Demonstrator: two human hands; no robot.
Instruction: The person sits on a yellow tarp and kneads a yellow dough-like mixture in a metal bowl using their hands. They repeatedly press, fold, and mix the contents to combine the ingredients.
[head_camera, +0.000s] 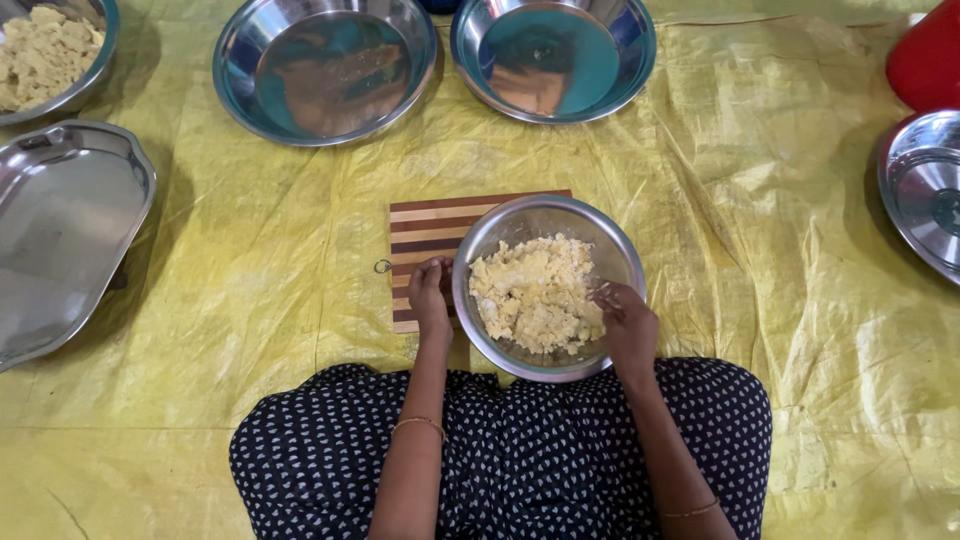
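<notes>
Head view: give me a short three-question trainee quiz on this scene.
1. True or false: the bowl of yellow dough sits partly on a striped board.
2. Which hand reaches into the dough? A) left hand B) right hand
3. Fill in: the two basins at the top hold ____ dough.

Key
1. True; the bowl covers the board's right part.
2. B; the right hand's fingers are inside the bowl on the dough, while the left hand rests at the bowl's outer rim.
3. No; both show bare metal.
</notes>
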